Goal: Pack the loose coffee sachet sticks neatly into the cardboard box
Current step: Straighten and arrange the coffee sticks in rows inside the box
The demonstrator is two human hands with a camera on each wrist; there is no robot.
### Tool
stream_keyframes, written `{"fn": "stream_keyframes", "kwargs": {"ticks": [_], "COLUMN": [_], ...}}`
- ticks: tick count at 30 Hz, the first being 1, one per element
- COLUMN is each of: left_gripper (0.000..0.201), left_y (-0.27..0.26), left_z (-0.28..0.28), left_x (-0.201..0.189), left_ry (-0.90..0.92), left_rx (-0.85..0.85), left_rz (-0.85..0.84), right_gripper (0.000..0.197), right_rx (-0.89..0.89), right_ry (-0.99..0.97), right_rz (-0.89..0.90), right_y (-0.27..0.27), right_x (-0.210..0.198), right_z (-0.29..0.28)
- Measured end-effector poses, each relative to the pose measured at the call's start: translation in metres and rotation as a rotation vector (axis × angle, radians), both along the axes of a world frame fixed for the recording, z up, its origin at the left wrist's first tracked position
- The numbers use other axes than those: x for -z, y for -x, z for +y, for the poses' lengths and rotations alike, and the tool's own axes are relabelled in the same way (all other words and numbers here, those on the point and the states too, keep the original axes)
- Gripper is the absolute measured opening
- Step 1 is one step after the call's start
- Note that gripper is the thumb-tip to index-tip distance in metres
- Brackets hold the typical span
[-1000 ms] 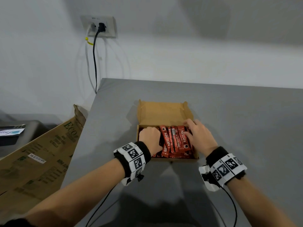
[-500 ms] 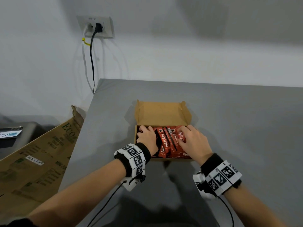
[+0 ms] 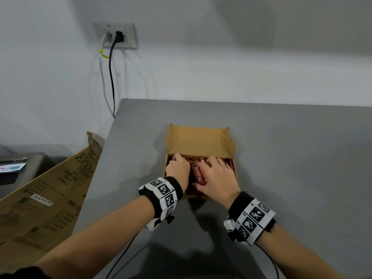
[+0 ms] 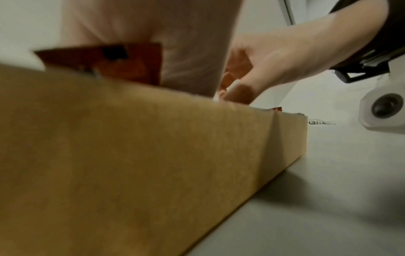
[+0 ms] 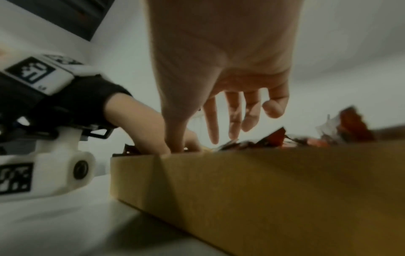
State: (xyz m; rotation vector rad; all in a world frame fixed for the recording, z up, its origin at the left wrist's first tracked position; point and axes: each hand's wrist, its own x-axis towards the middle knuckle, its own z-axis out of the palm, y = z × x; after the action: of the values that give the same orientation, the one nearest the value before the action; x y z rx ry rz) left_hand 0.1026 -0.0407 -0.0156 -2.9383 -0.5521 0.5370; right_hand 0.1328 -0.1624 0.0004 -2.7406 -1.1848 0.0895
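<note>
Left hand (image 3: 178, 168): in the box's left end, fingers curled; grasp cannot be told.
Box (image 3: 199, 140): lid up, on the table (image 3: 291, 158).
Sachets (image 3: 198, 176): all seen lie inside the box, some askew; levelling remains.
Right hand (image 3: 217, 178): fingers spread flat, pressing sachets at the box's right.
</note>
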Motion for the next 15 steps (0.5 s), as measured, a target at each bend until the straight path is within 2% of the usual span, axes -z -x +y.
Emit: {"fn": "stream_keyframes", "kwargs": {"ticks": [6, 11, 15], "left_gripper": [0.036, 0.034, 0.025], "left_y": [0.000, 0.000, 0.001], "left_z": [0.004, 0.006, 0.009], "left_x": [-0.002, -0.003, -0.008], "left_ry": [0.004, 0.017, 0.107], "left_rx": [-0.010, 0.003, 0.002], "left_rz": [-0.008, -0.030, -0.093], "right_gripper": [0.024, 0.018, 0.010], "right_rx": [0.092, 0.139, 0.192], "right_ry": [-0.057, -0.085, -0.118], "right_rz": [0.029, 0.062, 0.084], "right_y": [-0.009, -0.016, -0.019], "right_x": [0.003, 0.003, 0.000], "right_z": [-0.005, -0.012, -0.013]}}
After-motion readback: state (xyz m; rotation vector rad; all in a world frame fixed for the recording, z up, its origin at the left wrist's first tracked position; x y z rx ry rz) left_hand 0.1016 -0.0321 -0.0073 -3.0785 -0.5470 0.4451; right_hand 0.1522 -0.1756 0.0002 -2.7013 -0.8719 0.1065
